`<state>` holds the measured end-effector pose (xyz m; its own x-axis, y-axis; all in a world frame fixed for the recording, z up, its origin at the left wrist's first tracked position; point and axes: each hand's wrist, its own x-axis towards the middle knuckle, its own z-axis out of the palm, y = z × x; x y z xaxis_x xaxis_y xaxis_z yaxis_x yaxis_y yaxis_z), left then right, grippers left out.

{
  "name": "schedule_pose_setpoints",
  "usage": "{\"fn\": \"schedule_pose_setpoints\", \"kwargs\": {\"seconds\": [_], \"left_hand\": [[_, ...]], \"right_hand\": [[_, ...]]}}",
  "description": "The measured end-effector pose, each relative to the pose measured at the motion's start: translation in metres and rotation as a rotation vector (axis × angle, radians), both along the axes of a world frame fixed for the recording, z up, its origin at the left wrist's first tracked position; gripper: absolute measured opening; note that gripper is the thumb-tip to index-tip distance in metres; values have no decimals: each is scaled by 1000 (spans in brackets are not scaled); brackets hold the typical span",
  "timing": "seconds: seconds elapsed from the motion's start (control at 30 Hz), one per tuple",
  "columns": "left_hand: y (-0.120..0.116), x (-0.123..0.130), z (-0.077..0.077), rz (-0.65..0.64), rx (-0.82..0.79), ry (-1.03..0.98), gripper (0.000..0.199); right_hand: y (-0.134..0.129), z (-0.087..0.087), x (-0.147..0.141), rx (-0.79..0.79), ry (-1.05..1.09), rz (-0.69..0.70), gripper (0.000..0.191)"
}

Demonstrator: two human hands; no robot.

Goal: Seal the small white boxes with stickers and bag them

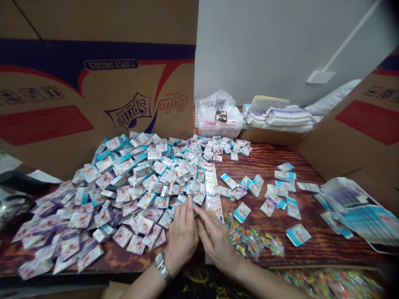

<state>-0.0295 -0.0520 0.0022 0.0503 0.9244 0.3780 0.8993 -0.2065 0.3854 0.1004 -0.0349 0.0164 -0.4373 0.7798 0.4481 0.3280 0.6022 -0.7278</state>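
My left hand (pixel 183 230), with a metal watch (pixel 162 265) on its wrist, is closed at the front middle of the table. My right hand (pixel 216 241) meets it fingertip to fingertip. Between them a sliver of a small blue-and-white card box (pixel 196 214) shows; the fingers hide most of it. Just beyond and to the left spreads a large heap of small boxes (pixel 137 193) with a red hand print, in blue and purple. A long strip of round colourful stickers (pixel 213 187) lies flat beside the heap, its near end under my right hand.
Flat unfolded cartons (pixel 293 207) lie scattered at right, near a fanned stack (pixel 358 211). Small candy packets (pixel 249 238) are close to my right hand, with more in a box (pixel 330 282) below the edge. Big cardboard boxes (pixel 149 33) and a plastic tub (pixel 218 128) stand behind.
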Motion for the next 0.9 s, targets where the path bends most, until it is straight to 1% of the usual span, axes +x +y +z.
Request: {"fn": "schedule_pose_setpoints", "kwargs": {"seconds": [0.07,0.13,0.23,0.3,0.4,0.5,0.57,0.67,0.77,0.9], "left_hand": [[1,-2,-1,-19,-20,-23,73],[1,-2,0,-72,-43,-55,74],[3,-7,3,-181,-84,-90,74],[6,-16,4,-204,-78,-64,74],[11,-39,-2,-128,-10,86,74],[18,-63,-15,-43,-7,289,77],[26,-71,-25,-20,-39,386,82],[44,-68,-33,9,-37,457,86],[70,-56,-30,47,12,479,84],[116,-44,-18,99,68,455,74]], "right_hand": [[4,-1,-1,-84,22,4,41],[12,0,0,-155,57,1,35],[29,0,7,-282,98,-8,25],[43,-5,13,-387,126,-25,22],[66,-20,17,-584,197,-79,22],[93,-35,8,-754,314,-132,22],[116,-40,-5,-778,394,-166,22],[156,-42,-27,-744,469,-208,28],[191,-41,-40,-707,494,-220,41],[219,-39,-37,-628,453,-209,55]]}}
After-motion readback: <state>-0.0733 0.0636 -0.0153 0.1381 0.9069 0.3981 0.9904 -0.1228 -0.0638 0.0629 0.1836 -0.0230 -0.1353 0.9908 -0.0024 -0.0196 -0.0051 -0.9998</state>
